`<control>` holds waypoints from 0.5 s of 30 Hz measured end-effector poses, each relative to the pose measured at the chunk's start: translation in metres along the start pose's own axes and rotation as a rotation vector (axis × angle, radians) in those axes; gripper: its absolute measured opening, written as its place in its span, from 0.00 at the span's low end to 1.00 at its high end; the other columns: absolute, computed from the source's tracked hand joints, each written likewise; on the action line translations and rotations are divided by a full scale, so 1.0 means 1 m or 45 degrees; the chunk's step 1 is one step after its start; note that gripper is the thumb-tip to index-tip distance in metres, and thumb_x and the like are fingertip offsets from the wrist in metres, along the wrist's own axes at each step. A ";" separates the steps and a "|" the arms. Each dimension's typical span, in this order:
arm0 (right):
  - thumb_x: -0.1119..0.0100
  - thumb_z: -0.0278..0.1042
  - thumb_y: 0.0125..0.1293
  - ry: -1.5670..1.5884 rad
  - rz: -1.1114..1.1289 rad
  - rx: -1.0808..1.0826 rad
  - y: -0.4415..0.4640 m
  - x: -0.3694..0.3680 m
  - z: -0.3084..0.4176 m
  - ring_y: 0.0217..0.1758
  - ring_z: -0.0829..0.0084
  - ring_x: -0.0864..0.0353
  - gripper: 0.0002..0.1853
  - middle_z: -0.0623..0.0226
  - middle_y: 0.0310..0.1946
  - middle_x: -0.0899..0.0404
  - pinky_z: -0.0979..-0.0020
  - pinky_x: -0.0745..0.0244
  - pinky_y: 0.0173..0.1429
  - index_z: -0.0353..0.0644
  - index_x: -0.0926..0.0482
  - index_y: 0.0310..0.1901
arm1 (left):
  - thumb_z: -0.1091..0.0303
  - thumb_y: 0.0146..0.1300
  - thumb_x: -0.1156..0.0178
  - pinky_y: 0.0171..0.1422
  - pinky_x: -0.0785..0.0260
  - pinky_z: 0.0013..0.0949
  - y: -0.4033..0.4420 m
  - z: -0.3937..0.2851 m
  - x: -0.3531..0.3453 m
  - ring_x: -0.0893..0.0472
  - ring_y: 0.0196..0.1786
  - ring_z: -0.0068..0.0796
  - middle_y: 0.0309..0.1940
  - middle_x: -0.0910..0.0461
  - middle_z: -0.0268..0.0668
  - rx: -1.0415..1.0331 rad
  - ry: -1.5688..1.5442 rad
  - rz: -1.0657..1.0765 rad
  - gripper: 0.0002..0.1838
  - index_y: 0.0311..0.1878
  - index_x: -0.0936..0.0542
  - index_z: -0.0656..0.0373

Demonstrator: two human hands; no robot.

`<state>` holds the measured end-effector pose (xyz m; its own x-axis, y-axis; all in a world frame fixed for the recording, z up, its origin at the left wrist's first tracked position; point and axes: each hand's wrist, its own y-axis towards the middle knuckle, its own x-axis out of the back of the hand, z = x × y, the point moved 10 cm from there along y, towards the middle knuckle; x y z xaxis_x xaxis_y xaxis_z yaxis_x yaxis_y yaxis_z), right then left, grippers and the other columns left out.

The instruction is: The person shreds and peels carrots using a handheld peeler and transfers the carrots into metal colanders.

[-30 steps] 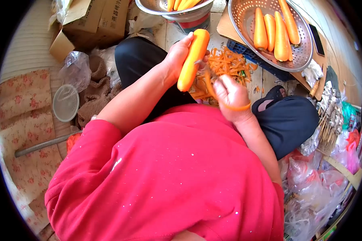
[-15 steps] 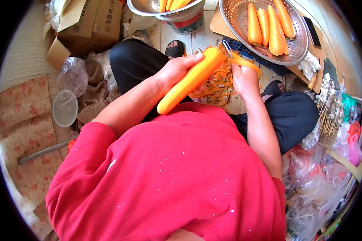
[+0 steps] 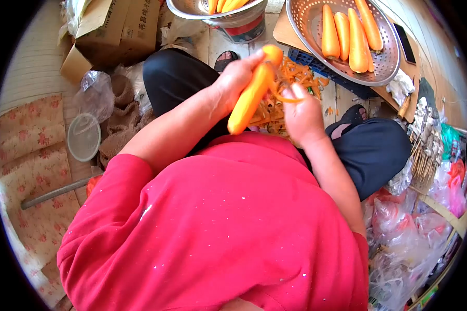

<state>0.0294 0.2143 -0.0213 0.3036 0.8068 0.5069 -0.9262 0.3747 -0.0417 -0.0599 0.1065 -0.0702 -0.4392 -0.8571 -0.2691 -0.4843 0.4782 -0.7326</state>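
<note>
My left hand (image 3: 236, 80) is wrapped round a large orange carrot (image 3: 249, 101), tilted with its lower end toward my red shirt. My right hand (image 3: 304, 114) is closed on a peeler (image 3: 280, 79), blurred by motion, its head against the carrot's upper part. A strip of peel (image 3: 286, 98) curls between the peeler and my right fingers. Beneath both hands lies a heap of carrot peelings (image 3: 306, 80) on the floor between my legs.
A steel colander (image 3: 316, 54) of several carrots (image 3: 358, 46) rests on a board, beside a phone (image 3: 403, 42). Another metal bowl (image 3: 187, 10) of carrots sits on a bucket (image 3: 244, 31). A cardboard box (image 3: 114, 39) stands left; plastic bags (image 3: 404, 243) and skewers (image 3: 425, 160) lie right.
The peeler has come from just off the carrot's far end onto its upper part. The carrot has shifted right and tilted steeper, and my right hand has moved closer to my body.
</note>
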 end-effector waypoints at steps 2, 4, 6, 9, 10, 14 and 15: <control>0.52 0.41 0.68 -0.091 -0.100 -0.128 0.020 0.018 -0.029 0.37 0.42 0.22 0.15 0.43 0.29 0.22 0.51 0.29 0.41 0.36 0.25 0.35 | 0.46 0.71 0.54 0.24 0.26 0.32 -0.025 0.014 -0.017 0.22 0.23 0.33 0.33 0.21 0.44 0.159 0.071 0.173 0.26 0.53 0.26 0.63; 0.53 0.42 0.69 -0.232 0.070 -0.264 0.030 0.014 -0.060 0.40 0.44 0.21 0.17 0.43 0.31 0.22 0.51 0.30 0.45 0.35 0.25 0.34 | 0.47 0.71 0.54 0.24 0.25 0.33 -0.027 0.015 -0.014 0.21 0.24 0.34 0.35 0.20 0.46 0.106 0.141 0.301 0.27 0.56 0.27 0.63; 0.52 0.42 0.68 -0.209 0.032 -0.267 0.030 0.015 -0.066 0.42 0.45 0.21 0.17 0.44 0.32 0.21 0.52 0.30 0.48 0.35 0.25 0.35 | 0.47 0.72 0.55 0.25 0.24 0.34 -0.035 0.012 -0.024 0.19 0.26 0.36 0.38 0.19 0.48 0.141 -0.040 0.506 0.28 0.57 0.27 0.64; 0.52 0.41 0.69 -0.121 -0.070 -0.108 0.022 0.018 -0.035 0.37 0.45 0.21 0.15 0.45 0.28 0.22 0.53 0.29 0.41 0.36 0.25 0.34 | 0.44 0.72 0.62 0.27 0.24 0.33 -0.012 0.001 -0.006 0.20 0.28 0.35 0.42 0.20 0.50 0.088 -0.195 0.325 0.31 0.60 0.31 0.63; 0.52 0.41 0.69 -0.118 -0.064 -0.101 0.017 0.018 -0.022 0.37 0.45 0.21 0.15 0.45 0.28 0.22 0.53 0.29 0.41 0.36 0.25 0.34 | 0.44 0.72 0.63 0.28 0.24 0.33 -0.006 -0.005 -0.002 0.20 0.29 0.34 0.43 0.20 0.50 0.046 -0.277 0.282 0.31 0.60 0.32 0.63; 0.46 0.37 0.66 0.132 0.116 0.236 -0.014 -0.003 0.037 0.33 0.46 0.22 0.10 0.49 0.24 0.24 0.56 0.28 0.34 0.39 0.28 0.32 | 0.44 0.72 0.60 0.29 0.24 0.38 0.028 -0.013 0.023 0.20 0.29 0.39 0.35 0.21 0.47 -0.060 -0.411 0.070 0.28 0.51 0.29 0.63; 0.45 0.36 0.66 0.117 0.183 0.313 -0.022 -0.008 0.050 0.32 0.46 0.23 0.10 0.51 0.25 0.25 0.54 0.28 0.34 0.40 0.30 0.32 | 0.44 0.72 0.59 0.29 0.25 0.38 0.031 -0.015 0.025 0.21 0.29 0.38 0.33 0.22 0.46 -0.040 -0.394 0.048 0.28 0.50 0.29 0.65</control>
<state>0.0365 0.1770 0.0185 0.1743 0.8858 0.4301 -0.9840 0.1409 0.1086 -0.0967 0.1029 -0.0902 -0.2085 -0.8541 -0.4764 -0.4976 0.5120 -0.7002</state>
